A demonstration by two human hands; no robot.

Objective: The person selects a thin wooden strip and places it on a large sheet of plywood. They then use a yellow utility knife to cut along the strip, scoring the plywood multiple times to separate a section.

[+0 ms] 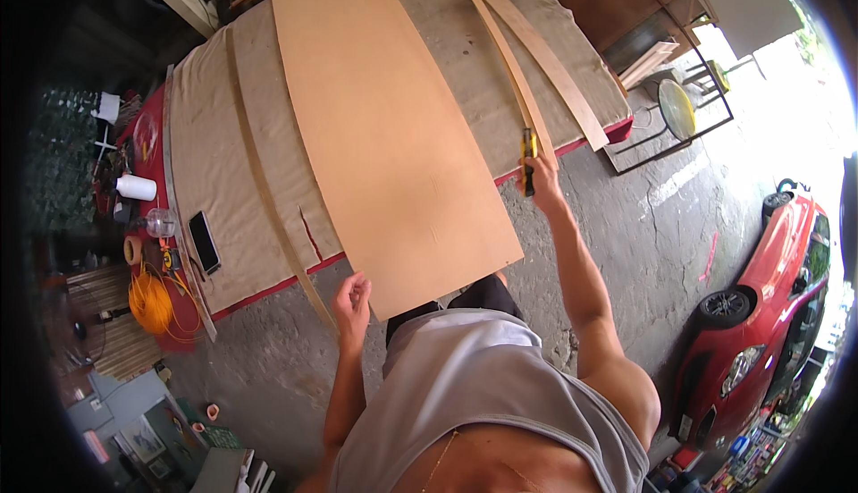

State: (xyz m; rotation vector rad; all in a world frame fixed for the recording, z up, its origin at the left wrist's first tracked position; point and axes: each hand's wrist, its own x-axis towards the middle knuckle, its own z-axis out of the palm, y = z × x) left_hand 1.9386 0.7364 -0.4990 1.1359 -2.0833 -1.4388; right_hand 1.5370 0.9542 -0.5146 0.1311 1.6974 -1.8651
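A large tan wooden sheet (402,144) lies lengthwise on the cloth-covered table (206,117), its near end reaching out over the table's edge toward my body. My right hand (542,180) is closed round a yellow and black utility knife (529,158), just right of the sheet and by the near end of a thin wood strip (514,64). Beside the sheet's near left corner is my left hand (352,301), its fingers curled in with nothing visible in them. Whether it touches the sheet's edge I cannot tell.
Another strip (259,171) lies left of the sheet, and a pale board (545,64) lies to the right. At the table's left side are a phone (204,241), orange cord (150,303) and a white spool (136,188). A red car (751,323) stands on the right, near a stool (677,109).
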